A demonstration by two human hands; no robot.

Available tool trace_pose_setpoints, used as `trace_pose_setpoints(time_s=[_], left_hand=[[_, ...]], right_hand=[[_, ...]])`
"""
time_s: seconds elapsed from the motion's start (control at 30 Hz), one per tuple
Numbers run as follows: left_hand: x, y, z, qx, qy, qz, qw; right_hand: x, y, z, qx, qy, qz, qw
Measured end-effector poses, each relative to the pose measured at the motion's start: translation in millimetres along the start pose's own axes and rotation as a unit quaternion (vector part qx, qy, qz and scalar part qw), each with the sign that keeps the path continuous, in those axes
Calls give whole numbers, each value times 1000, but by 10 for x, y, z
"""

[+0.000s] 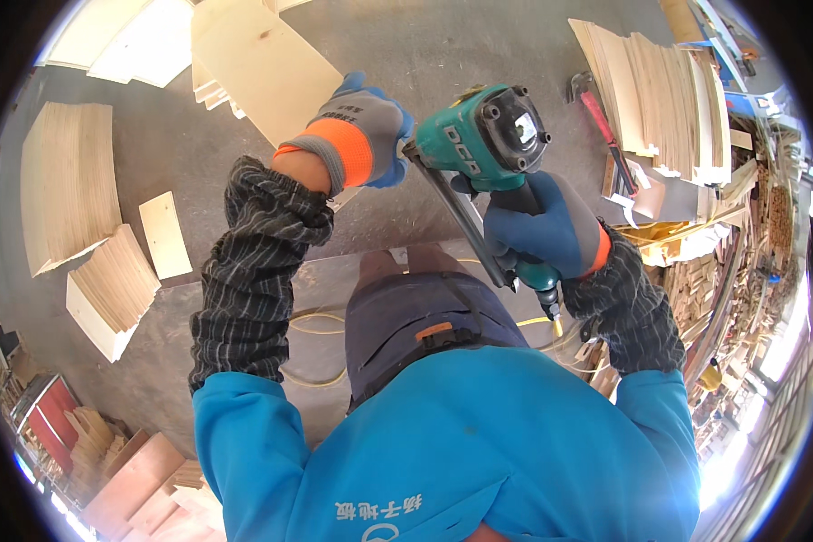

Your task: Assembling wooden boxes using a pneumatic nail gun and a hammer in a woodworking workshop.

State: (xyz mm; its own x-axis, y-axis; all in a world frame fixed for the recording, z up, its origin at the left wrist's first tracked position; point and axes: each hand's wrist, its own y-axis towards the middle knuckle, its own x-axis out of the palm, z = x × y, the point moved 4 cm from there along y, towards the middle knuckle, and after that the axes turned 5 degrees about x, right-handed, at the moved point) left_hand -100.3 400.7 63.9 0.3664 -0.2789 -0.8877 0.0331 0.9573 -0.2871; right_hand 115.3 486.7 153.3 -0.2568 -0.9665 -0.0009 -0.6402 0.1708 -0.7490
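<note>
On the far left I see 2 stacks of pale plywood sheets (72, 181) on the grey tabletop (406, 54). My left hand (363, 131), in a grey and orange glove, presses flat on a pale plywood panel (257, 63). Just beside it, my right hand (544, 226) grips the teal pneumatic nail gun (492, 135), nose at the panel's edge.
</note>
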Motion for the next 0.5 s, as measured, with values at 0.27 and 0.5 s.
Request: trace_pose_setpoints(time_s=[0.27, 0.5], left_hand=[[47, -11, -21, 1, -10, 12, 1000], [39, 6, -18, -6, 2, -12, 1000]], right_hand=[[31, 95, -11, 8, -29, -32, 999], [69, 106, -41, 21, -31, -28, 999]])
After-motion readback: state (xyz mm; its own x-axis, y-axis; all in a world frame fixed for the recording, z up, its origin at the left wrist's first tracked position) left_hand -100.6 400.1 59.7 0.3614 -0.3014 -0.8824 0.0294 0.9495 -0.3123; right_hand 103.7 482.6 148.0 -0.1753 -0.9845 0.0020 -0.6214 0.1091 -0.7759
